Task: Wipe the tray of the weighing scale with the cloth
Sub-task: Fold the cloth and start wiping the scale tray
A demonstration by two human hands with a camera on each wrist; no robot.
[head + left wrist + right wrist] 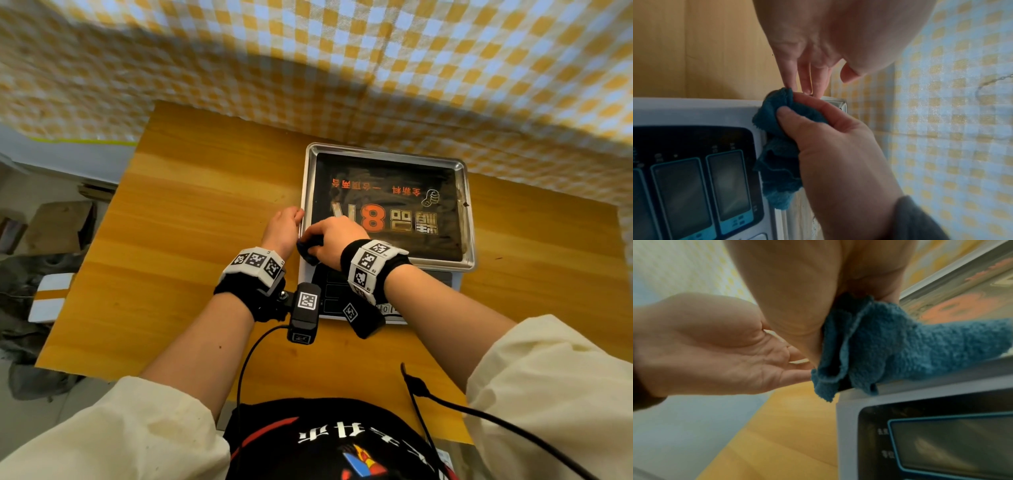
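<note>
The weighing scale (457,279) stands on the wooden table, and its steel tray (383,152) has a dark, reflective floor. My right hand (334,238) grips a bunched dark teal cloth (308,253) at the tray's near-left corner. The cloth (900,345) drapes over the scale's top edge, just above the display panel (941,443). My left hand (284,228) is beside it, at the tray's left rim. Its fingers (809,78) are straight and their tips touch the tray corner (835,101). Seen from the left wrist, the right hand (828,138) pinches the cloth (777,146) between thumb and fingers.
The wooden table (188,222) extends left of and in front of the scale. A yellow-and-white checked cloth (308,51) hangs behind it. Black cables (479,411) trail near my body. Past the table's left edge, cardboard (58,226) and clutter lie on the floor.
</note>
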